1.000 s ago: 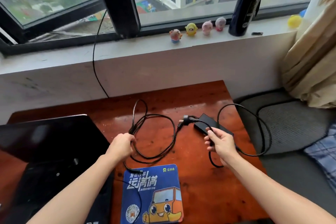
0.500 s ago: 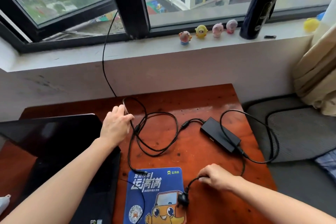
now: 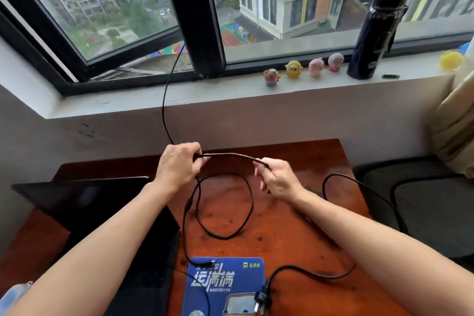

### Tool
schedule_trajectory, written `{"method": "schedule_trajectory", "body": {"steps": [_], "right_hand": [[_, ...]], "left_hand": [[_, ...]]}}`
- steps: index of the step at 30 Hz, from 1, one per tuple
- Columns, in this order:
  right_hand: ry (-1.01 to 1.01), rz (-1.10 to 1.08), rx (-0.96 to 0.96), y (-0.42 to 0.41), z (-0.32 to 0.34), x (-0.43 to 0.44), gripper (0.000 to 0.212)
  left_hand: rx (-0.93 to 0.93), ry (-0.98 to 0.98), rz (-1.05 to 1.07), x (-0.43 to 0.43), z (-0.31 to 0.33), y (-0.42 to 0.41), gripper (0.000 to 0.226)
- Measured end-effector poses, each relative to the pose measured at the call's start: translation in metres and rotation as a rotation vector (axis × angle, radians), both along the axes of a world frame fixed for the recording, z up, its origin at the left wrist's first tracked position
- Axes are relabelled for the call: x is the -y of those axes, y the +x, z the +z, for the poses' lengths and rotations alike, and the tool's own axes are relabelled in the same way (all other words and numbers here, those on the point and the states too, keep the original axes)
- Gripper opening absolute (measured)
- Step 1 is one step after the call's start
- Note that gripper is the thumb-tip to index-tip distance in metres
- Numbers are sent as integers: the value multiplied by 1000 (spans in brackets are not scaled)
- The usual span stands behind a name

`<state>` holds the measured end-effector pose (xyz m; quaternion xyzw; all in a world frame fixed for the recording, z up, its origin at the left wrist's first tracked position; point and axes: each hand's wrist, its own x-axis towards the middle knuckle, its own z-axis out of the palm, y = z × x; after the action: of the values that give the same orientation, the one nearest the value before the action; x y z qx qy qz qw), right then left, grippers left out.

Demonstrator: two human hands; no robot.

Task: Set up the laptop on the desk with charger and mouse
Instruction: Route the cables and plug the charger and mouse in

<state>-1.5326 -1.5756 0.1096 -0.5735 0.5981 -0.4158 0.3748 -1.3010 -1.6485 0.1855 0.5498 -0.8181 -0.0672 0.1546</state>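
Observation:
A black charger cable [image 3: 228, 154] is stretched between both hands above the far part of the wooden desk [image 3: 282, 228]. My left hand [image 3: 178, 165] pinches its left end and my right hand [image 3: 277, 177] pinches its right end. More of the cable loops on the desk [image 3: 250, 202]. Its barrel connector [image 3: 205, 262] and wall plug [image 3: 261, 299] lie on the blue mouse pad [image 3: 223, 287]. The open black laptop [image 3: 102, 213] sits at the left. My right arm hides the charger brick. No mouse is visible.
On the window sill [image 3: 230, 95] stand several small toy figures [image 3: 293, 69], a dark bottle [image 3: 374, 23] and a yellow ball [image 3: 451, 59]. A thin black wire [image 3: 166, 100] hangs from the window down behind the desk. A grey cushion [image 3: 423, 208] lies right of the desk.
Both hands have risen and come together over the far part of the desk, each now pinching a stretch of cable. The right hand let go of the plug lead, which lies on the mouse pad.

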Motion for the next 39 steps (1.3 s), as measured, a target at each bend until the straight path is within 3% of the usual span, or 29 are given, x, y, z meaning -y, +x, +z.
{"method": "schedule_trajectory", "body": {"steps": [3, 5, 7, 10, 12, 14, 18, 20, 24, 31, 34, 39], "right_hand": [[-44, -333, 185, -55, 13, 22, 41], [14, -454, 183, -85, 17, 32, 42], [150, -456, 10, -105, 15, 34, 41], [347, -313, -430, -111, 21, 30, 22], [273, -246, -509, -92, 37, 35, 34], [106, -180, -460, -63, 63, 42, 40], [-54, 38, 122, 3, 120, 56, 26], [-115, 67, 306, 19, 143, 65, 10], [-257, -94, 275, 30, 167, 83, 13], [-203, -698, 319, 22, 135, 110, 21], [-98, -880, 237, 9, 114, 105, 18], [-25, -883, -39, 33, 84, 99, 27]], "left_hand": [[-172, 216, 218, 11, 1, 31, 40], [-328, 345, 271, 11, 1, 45, 44], [-550, 447, 268, 8, 1, 51, 37], [-823, 503, 210, 6, 12, 48, 25], [-833, 461, 130, 9, 28, 42, 24], [-817, 416, 51, 15, 50, 31, 23], [-833, 328, -110, 40, 103, 8, 19], [-847, 334, -180, 56, 121, 2, 16], [-774, 425, -228, 96, 122, 25, 12], [-645, 594, -175, 156, 61, 143, 18], [-594, 551, -105, 170, 42, 188, 21], [-473, 333, -19, 182, 41, 254, 20]]}}
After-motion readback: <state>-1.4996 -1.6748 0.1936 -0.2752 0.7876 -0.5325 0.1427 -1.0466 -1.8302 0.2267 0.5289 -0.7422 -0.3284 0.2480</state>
